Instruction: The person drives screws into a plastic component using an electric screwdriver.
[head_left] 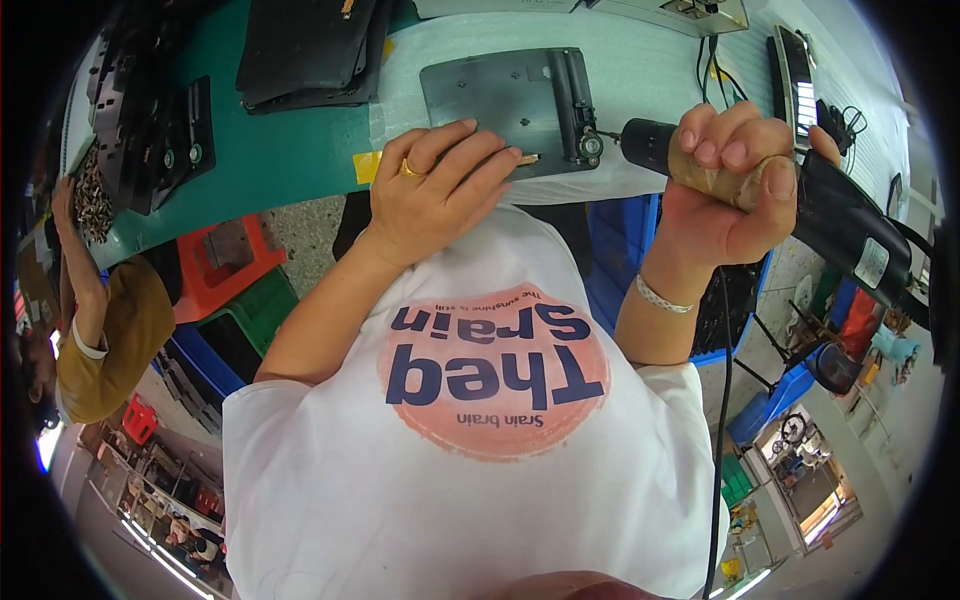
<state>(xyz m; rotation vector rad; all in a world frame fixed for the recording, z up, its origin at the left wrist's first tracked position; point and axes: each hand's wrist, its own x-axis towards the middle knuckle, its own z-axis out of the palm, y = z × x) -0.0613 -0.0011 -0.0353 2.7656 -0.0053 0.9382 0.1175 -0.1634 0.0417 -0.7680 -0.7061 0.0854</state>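
A dark grey flat panel (490, 98) lies on a white foam sheet in front of me, with a black hinge-like strip and a small round metal part (590, 146) along its right edge. My left hand (425, 185), a ring on one finger, rests its outstretched fingers over the panel's near edge; the thumb is hidden. By its fingertips is a small brass-coloured piece (529, 159). Wrapped in my right hand (735, 170) is a black electric screwdriver (648, 145) with tan tape on its grip. It lies sideways, its bit pointing left at the round part; contact is unclear.
Dark panels (305, 50) are stacked at the far left on the green mat (300, 150). More black parts (150, 130) and a heap of small metal pieces (95, 200) sit farther left, beside a co-worker's arm (85, 265). Cables (715, 75) run at the upper right.
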